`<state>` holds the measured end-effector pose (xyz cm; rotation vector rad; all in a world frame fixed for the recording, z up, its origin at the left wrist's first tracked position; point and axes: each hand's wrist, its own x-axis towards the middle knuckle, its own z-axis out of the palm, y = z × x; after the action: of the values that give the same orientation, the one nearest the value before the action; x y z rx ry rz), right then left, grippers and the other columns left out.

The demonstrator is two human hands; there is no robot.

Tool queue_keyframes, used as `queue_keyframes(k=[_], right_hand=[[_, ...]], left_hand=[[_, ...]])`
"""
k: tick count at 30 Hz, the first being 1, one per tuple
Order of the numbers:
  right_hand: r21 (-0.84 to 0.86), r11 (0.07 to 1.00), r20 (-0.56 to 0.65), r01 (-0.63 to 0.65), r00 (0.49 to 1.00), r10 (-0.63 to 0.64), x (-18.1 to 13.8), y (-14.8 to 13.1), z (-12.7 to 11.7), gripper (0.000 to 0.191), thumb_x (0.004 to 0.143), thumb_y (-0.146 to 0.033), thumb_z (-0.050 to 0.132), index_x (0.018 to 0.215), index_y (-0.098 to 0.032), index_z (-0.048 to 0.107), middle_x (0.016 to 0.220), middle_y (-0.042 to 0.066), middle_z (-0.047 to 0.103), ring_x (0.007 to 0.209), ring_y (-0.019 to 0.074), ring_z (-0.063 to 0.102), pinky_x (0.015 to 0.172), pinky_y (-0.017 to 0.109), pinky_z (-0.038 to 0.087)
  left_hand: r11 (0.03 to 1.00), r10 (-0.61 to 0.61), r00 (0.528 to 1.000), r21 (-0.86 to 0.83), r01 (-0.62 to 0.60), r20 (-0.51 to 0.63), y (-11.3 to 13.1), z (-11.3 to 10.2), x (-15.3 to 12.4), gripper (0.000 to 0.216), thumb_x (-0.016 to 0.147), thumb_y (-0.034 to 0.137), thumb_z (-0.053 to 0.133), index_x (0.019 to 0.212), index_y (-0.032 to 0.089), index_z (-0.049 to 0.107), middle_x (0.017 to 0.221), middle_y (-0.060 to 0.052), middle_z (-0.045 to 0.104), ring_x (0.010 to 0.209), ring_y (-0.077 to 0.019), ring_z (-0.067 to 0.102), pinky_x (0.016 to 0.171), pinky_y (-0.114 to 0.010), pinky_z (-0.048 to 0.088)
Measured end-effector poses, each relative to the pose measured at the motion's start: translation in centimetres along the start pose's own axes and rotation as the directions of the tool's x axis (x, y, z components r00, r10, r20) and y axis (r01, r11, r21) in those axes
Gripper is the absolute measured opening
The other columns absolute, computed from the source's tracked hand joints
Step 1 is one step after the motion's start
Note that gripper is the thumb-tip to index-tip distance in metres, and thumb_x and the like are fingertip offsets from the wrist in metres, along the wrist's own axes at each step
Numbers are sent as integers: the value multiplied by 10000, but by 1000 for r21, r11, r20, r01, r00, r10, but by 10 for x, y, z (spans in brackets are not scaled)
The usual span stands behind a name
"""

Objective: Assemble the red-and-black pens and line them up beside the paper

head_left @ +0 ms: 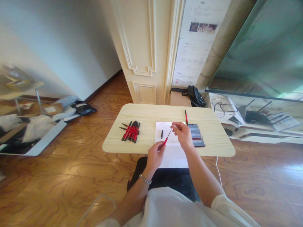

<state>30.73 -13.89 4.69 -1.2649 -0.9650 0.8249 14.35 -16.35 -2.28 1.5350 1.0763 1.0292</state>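
Note:
My left hand (155,155) is closed around the lower end of a red pen barrel (165,140), held over a white sheet of paper (171,148). My right hand (182,131) pinches the thin upper tip of the same pen. A small black pen piece (162,134) lies on the paper just left of the hands. A pile of several red and black pens (130,130) lies on the left part of the table. One single red pen (186,117) rests near the far edge.
The light wooden table (146,113) stands on a wood floor. A dark flat object (197,135) lies right of my right hand. A black bag (195,96) sits behind the table. Clutter (35,126) fills the left side, with a shelf carrying routers (258,116) at right.

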Motion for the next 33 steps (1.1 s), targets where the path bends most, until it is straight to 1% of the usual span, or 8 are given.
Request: queue_keyframes(k=[4, 9, 13, 16, 23, 28, 33], right_hand=[[-36, 999, 13, 10, 1000, -10, 0, 1, 0, 296, 777, -388, 600, 961, -160, 643, 808, 58, 682, 655, 131, 573, 552, 241, 436], [-128, 991, 14, 36, 999, -34, -2, -3, -2, 284, 778, -384, 600, 946, -162, 657, 786, 52, 680, 660, 136, 573, 565, 244, 445], [-123, 991, -17, 53, 998, -56, -2, -6, -3, 288, 783, -389, 599, 958, -165, 648, 801, 53, 678, 661, 136, 572, 562, 243, 447], [-131, 990, -13, 58, 998, -60, -2, -6, -3, 280, 786, -383, 597, 959, -168, 650, 801, 52, 679, 665, 137, 575, 568, 244, 450], [-234, 970, 9, 58, 998, -58, -4, -5, -1, 284, 794, -394, 585, 960, -178, 666, 797, 48, 688, 682, 148, 594, 636, 270, 469], [-212, 975, -17, 72, 997, -77, -4, -8, -1, 287, 791, -390, 589, 963, -172, 662, 801, 52, 684, 682, 146, 585, 625, 265, 468], [-228, 972, -11, 62, 998, -66, -2, -6, -2, 291, 788, -397, 589, 959, -173, 664, 799, 52, 690, 685, 152, 597, 630, 269, 468]], left_hand=[[1000, -13, 1000, 3, 13, 4, 1, 0, 1, 247, 842, 365, 580, 1011, 202, 657, 960, -66, 705, 859, -201, 665, 808, -329, 523], [1000, -15, 1000, 6, 15, 7, 3, -2, 0, 242, 841, 362, 581, 1004, 203, 661, 954, -65, 707, 849, -202, 666, 794, -322, 523], [1000, -15, 1000, 7, 15, 11, 2, -3, 1, 236, 841, 359, 582, 1006, 209, 661, 947, -61, 707, 846, -204, 666, 793, -322, 521], [1000, -16, 1000, 8, 16, 7, 2, -3, 1, 230, 837, 358, 588, 998, 214, 665, 944, -58, 707, 846, -204, 665, 798, -321, 520], [1000, -14, 1000, 6, 14, -4, 4, -4, 1, 231, 833, 357, 594, 992, 209, 669, 947, -60, 712, 847, -204, 669, 793, -322, 525], [1000, -13, 1000, 15, 13, 2, 0, -3, 1, 234, 842, 355, 583, 1006, 210, 665, 954, -64, 709, 849, -206, 669, 798, -331, 529], [1000, -9, 1000, -2, 9, -1, 0, -2, 1, 225, 835, 354, 590, 988, 210, 672, 953, -61, 709, 856, -205, 669, 804, -328, 530]])
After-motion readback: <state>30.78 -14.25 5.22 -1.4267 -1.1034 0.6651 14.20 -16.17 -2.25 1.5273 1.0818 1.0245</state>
